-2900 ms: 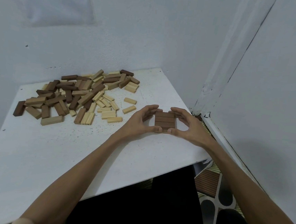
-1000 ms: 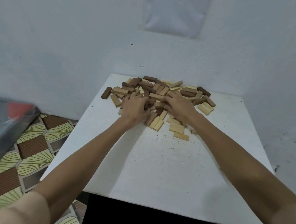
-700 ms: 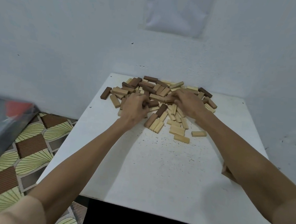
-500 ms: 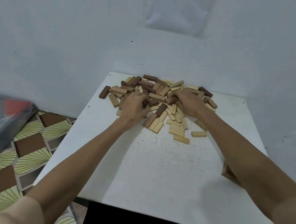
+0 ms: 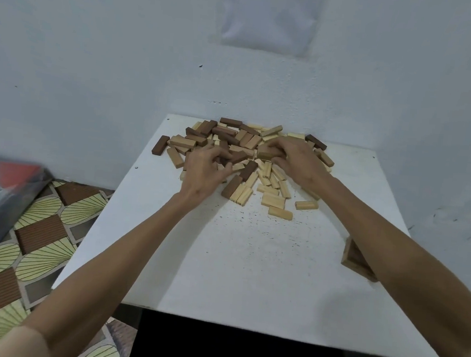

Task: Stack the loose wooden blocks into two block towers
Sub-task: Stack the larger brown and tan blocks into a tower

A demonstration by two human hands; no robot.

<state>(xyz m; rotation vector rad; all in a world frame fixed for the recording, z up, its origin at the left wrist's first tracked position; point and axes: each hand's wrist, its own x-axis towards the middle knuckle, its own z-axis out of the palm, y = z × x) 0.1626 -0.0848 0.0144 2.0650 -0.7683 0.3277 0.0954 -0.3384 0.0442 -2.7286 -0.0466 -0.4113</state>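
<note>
While the left hand (image 5: pixel 204 172) grips a slanted dark block (image 5: pixel 238 156), the right hand (image 5: pixel 297 161) pinches a crosswise pale block (image 5: pixel 268 153).

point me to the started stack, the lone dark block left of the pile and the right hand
started stack (image 5: pixel 354 257), head view, its visible left side
lone dark block (image 5: pixel 160 145), head view, middle of its top face
right hand (image 5: pixel 297 161), head view, back of the hand

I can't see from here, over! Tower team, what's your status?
Left grip curled in the pile, hold unclear. Right grip pinching a light block. One stack begun, half hidden by right forearm. Nothing in the way.
</note>
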